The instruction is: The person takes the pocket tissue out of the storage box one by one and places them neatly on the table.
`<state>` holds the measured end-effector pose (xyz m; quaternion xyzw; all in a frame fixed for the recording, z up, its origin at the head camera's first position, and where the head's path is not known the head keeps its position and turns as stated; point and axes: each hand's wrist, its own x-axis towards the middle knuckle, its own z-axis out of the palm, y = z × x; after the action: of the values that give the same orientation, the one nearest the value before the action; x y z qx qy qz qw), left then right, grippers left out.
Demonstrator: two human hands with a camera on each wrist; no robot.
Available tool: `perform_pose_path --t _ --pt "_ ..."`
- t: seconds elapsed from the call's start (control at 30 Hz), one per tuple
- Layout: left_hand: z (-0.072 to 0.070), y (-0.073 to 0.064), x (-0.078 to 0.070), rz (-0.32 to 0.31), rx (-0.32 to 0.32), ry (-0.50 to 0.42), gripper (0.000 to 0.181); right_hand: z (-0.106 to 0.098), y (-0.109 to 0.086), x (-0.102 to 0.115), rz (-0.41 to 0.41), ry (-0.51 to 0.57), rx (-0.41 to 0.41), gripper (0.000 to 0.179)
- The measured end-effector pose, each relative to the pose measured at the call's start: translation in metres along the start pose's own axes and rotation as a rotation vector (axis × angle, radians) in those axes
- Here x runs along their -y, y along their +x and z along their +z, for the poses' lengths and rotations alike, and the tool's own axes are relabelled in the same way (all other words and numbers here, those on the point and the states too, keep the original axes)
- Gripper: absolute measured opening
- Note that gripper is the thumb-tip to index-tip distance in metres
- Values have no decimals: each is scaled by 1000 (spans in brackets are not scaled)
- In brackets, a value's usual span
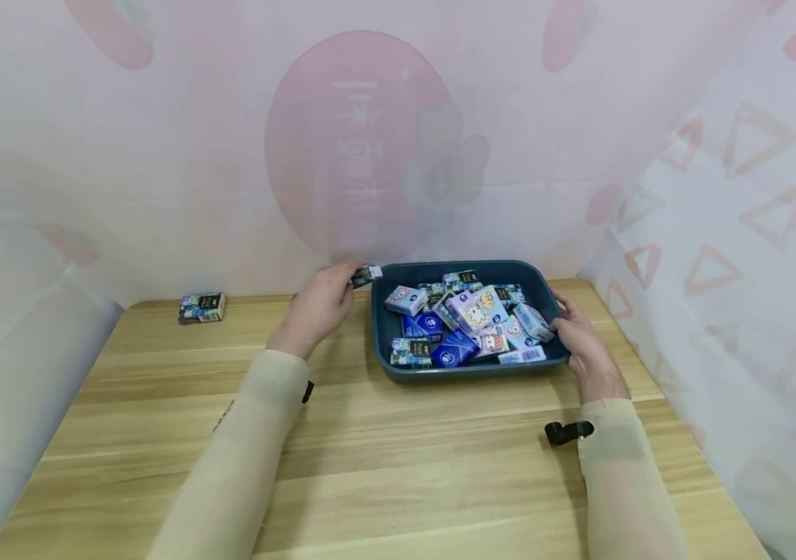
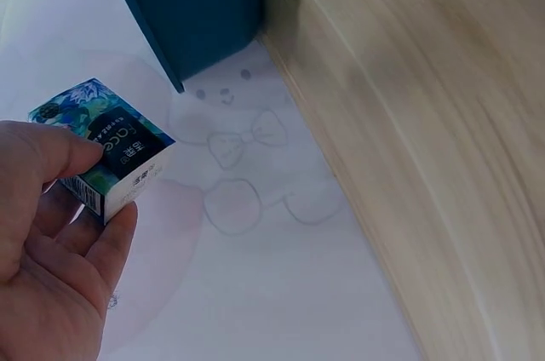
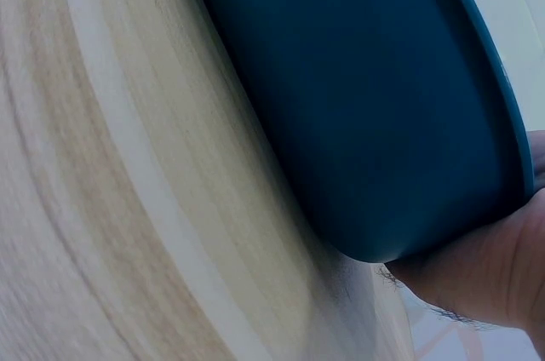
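Note:
My left hand (image 1: 319,305) pinches a small dark floral tissue pack (image 1: 367,275) beside the left rim of a teal plastic bin (image 1: 468,374). In the left wrist view, thumb and fingertips grip this tissue pack (image 2: 106,135), its "Face" label and white end showing. My right hand (image 1: 583,342) holds the bin's right end, thumb at the rim and fingers outside. Inside the bin lie several packs: floral ones, blue packs (image 1: 455,348) and pastel cartoon packs (image 1: 479,309). The right wrist view shows the bin's outer wall (image 3: 366,106); most of that hand is out of frame.
Another floral pack (image 1: 202,308) lies at the back left of the wooden table (image 1: 398,467). A printed cloth (image 1: 215,155) hangs close behind the table's back edge, and more cloth stands along both sides.

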<state>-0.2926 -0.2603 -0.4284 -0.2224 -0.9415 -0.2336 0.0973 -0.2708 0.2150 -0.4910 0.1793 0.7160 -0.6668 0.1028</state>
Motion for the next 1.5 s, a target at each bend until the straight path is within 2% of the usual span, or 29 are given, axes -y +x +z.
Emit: perform_pose_path --t 0.37,0.63,0.83,1.17,1.37,1.5 --pt "-7 -13 28 -62 19 31 55 -1 0 0 -4 6 9 89" --pt "-11 -27 55 -95 67 49 55 0 -1 0 -6 -4 8 89" --pt "-13 -36 76 -156 101 84 55 0 -1 -1 -14 3 17 89" --pt "-23 -49 105 -206 146 101 58 1 0 -3 -39 18 34 90" --pt "-27 -56 123 -250 164 145 54 0 0 -3 -22 14 36 90" --pt "-32 -59 134 -256 177 177 53 -1 1 -2 -13 18 37 90"
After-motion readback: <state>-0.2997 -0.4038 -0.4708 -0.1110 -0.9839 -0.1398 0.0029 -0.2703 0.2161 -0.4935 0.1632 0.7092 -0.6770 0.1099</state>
